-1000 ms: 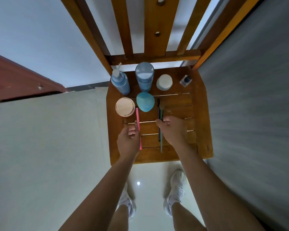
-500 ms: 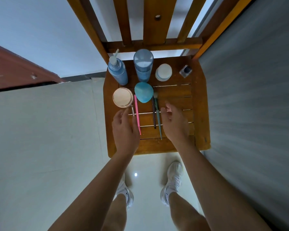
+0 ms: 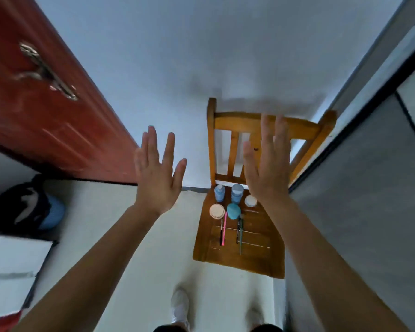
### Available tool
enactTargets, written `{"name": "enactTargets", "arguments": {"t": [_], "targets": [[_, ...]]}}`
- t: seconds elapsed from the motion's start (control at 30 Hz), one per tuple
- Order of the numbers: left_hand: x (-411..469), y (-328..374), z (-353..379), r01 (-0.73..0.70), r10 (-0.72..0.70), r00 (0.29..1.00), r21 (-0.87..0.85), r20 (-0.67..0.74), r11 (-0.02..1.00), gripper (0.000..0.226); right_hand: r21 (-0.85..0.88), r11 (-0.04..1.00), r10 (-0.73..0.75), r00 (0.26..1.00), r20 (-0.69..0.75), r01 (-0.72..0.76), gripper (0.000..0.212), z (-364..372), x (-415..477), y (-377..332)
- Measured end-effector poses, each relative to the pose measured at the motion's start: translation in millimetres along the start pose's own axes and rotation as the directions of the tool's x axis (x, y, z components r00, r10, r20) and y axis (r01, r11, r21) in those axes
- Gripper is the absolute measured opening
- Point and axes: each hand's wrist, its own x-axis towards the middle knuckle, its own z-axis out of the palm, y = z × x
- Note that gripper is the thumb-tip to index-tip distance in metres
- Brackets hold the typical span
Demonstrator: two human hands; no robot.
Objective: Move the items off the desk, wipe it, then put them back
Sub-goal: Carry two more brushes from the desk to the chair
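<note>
A wooden chair [image 3: 254,259] stands against the wall with cosmetics on its seat: a blue pump bottle [image 3: 219,193], a blue capped bottle [image 3: 237,193], a white jar [image 3: 250,201], a round beige compact [image 3: 217,211], a teal sponge [image 3: 233,211], a pink pen [image 3: 224,232] and thin dark brushes [image 3: 239,232]. My left hand [image 3: 156,173] is raised in the air left of the chair, fingers spread, holding nothing. My right hand [image 3: 267,168] is raised in front of the chair back, fingers straight, empty.
A red-brown door [image 3: 46,104] with a metal handle [image 3: 46,70] stands at the left. A dark bag with a blue part [image 3: 27,207] lies on the floor below it. A grey panel [image 3: 369,212] runs along the right. My white shoes [image 3: 180,305] show below.
Both hands let go of the pens and brushes and rose off the seat, palms out. The view pulled back and up, so the chair looks smaller and the door appeared.
</note>
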Motion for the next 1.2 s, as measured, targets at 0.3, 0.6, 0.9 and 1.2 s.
{"name": "enactTargets", "arguments": {"t": [0.3, 0.6, 0.9, 1.2], "targets": [[-120.0, -37.5, -243.9, 0.462, -0.338, 0.850, 0.264, -0.405, 0.847, 0.062, 0.320, 0.801, -0.526, 0.850, -0.028, 0.506, 0.063, -44.3, 21.7, -234.0], [-355.0, -150.1, -389.5, 0.747, -0.533, 0.633, 0.264, -0.561, 0.610, 0.063, 0.549, 0.473, -0.801, 0.596, -0.058, 0.689, 0.065, 7.5, -134.2, -475.9], [-569.1, -258.3, -502.4, 0.921, -0.647, 0.382, 0.212, -0.660, 0.328, 0.064, 0.768, 0.260, -0.916, 0.402, 0.004, 0.586, 0.065, 66.7, -337.6, -697.9], [-654.8, -362.7, -523.9, 0.988, -0.726, 0.154, 0.088, -0.670, 0.128, 0.067, 0.838, 0.197, -0.963, 0.259, 0.069, 0.509, 0.062, 165.1, -421.2, -822.8]]}}
